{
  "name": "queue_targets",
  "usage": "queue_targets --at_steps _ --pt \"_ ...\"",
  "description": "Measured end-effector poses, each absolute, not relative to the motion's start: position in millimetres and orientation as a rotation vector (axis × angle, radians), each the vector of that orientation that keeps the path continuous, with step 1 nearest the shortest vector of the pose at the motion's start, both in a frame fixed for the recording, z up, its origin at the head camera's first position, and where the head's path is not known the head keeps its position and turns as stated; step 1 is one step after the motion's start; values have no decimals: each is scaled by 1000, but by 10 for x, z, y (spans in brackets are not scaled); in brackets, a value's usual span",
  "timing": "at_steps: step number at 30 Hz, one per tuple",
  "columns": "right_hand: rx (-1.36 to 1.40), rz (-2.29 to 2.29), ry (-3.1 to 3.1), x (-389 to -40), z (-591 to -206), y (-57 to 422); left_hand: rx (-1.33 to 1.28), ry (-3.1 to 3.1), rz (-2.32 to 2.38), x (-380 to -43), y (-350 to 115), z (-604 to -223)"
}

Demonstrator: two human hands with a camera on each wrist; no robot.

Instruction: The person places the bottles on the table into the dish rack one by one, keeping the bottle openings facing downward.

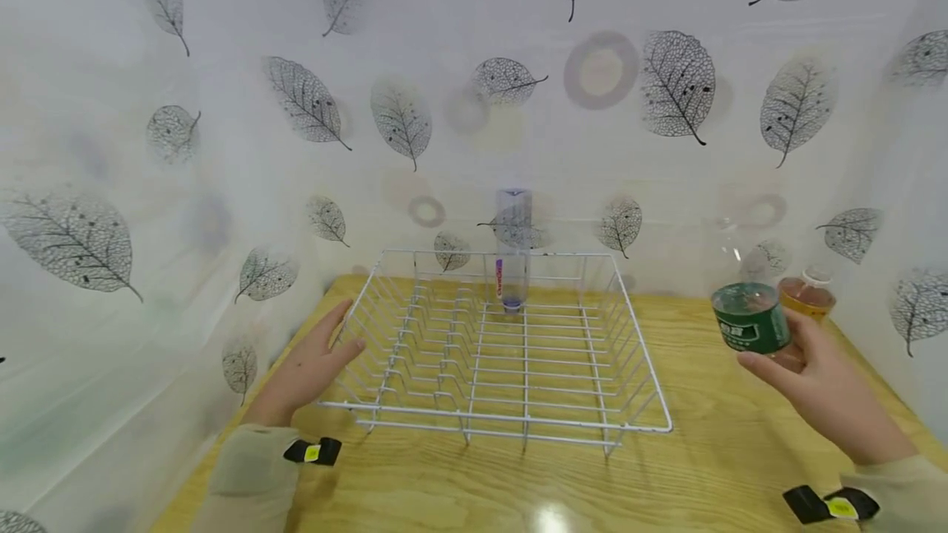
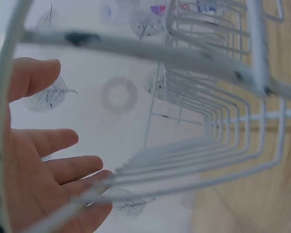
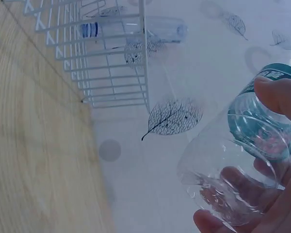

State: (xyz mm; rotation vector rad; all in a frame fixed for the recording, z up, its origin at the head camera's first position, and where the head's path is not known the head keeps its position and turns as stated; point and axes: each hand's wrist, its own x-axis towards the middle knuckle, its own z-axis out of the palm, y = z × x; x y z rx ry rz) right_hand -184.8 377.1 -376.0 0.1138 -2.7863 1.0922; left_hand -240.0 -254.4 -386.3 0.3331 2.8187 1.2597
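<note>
A white wire dish rack (image 1: pixel 525 368) stands on the wooden table. Beside its left wall is my left hand (image 1: pixel 314 364), thumb and fingers spread and nothing gripped; whether it touches the wires, I cannot tell. My right hand (image 1: pixel 833 389), right of the rack, grips a clear plastic bottle (image 3: pixel 228 165) with a green label (image 1: pixel 751 326). That bottle is tilted, raised above the table. At the back of the rack a clear bottle (image 1: pixel 513 229) stands upside down, its blue cap at the bottom.
Behind my right hand stands a bottle of amber drink (image 1: pixel 807 294) with a white cap, partly hidden. A whitish sheet printed with leaves (image 1: pixel 677 85) hangs around the table (image 1: pixel 415 484) at the back and sides. The rack's left part has upright wire dividers.
</note>
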Motion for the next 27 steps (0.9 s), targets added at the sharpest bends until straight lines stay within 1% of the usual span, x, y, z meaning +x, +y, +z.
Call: queue_targets --at_steps 4,10,15,21,27 --pt "173 960 -2812 -1858 -3626 3592 437 2937 1155 -2353 -2339 -3727" --pt "351 856 -2759 -1896 -3495 3217 704 3158 839 -2264 -1897 -3512" --pt "488 753 -2731 -1973 -3431 2906 888 3280 617 -2253 -1545 -3388" --pt "586 541 -2752 -2048 -3422 2569 1101 3343 427 -2289 -1151 -3374" --pt "670 372 -2670 -2073 -3474 2231 1279 3304 285 -2201 -690 -3463"
